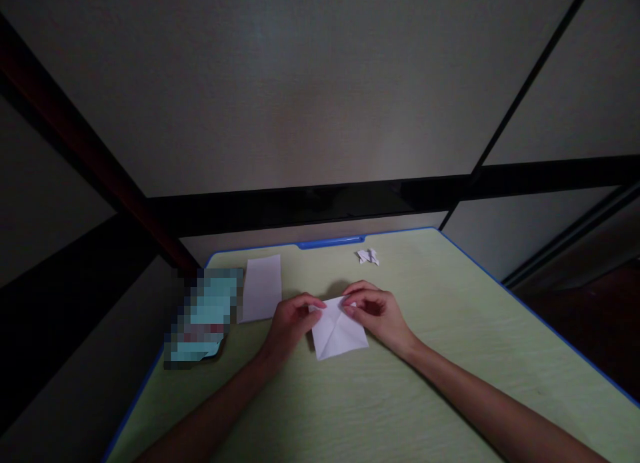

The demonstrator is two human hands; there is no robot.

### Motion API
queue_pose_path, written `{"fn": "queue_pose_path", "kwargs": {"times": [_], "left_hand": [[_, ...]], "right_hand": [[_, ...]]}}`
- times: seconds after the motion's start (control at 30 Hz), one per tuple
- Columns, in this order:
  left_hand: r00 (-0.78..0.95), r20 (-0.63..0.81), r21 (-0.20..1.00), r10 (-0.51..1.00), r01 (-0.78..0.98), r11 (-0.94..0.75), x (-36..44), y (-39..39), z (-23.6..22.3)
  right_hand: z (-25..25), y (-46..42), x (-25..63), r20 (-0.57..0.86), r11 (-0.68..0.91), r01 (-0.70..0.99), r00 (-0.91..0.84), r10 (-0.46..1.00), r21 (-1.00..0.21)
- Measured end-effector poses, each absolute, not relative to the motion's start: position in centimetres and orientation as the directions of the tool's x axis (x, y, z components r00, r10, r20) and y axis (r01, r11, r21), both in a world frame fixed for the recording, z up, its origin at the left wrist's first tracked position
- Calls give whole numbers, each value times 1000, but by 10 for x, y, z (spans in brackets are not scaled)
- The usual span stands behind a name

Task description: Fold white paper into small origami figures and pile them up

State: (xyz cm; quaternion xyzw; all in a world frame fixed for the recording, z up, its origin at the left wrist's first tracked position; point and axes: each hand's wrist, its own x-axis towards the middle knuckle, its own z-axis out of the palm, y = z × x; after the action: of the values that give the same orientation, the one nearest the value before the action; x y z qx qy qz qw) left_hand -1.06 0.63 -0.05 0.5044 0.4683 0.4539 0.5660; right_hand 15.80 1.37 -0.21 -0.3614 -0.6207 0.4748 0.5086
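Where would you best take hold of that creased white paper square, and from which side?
I'd pinch the creased white paper square by its near edge, coming from the wearer's side. It looks thin, so a flat pinch seems kindest to its diagonal crease. The left hand's grip and right hand's grip occupy its far part; the near edge is free.

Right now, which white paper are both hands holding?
The creased paper, pinched by the left hand and right hand. The flat paper beside the phone and the small folded piece near the table's far edge lie unheld.
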Motion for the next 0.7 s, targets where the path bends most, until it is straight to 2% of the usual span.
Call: {"fn": "queue_pose_path", "kwargs": {"times": [0.1, 0.27, 0.53, 0.7], "left_hand": [[94, -93, 996, 991, 5, 93, -5, 4, 1], [-4, 3, 999, 1000, -44, -3, -2, 2, 1], [80, -108, 989, 991, -89, 115, 0, 2, 3], [60, -109, 980, 992, -163, 117, -5, 5, -3]], "right_hand": [[-5, 13, 154, 252, 244, -61, -210, 945, -968], [-11, 11, 151, 175, 167, -55, -274, 946, -984], [-8, 10, 152, 197, 202, -10, -274, 941, -979], [-9, 13, 159, 215, 143, -190, -445, 869, -971]]}}
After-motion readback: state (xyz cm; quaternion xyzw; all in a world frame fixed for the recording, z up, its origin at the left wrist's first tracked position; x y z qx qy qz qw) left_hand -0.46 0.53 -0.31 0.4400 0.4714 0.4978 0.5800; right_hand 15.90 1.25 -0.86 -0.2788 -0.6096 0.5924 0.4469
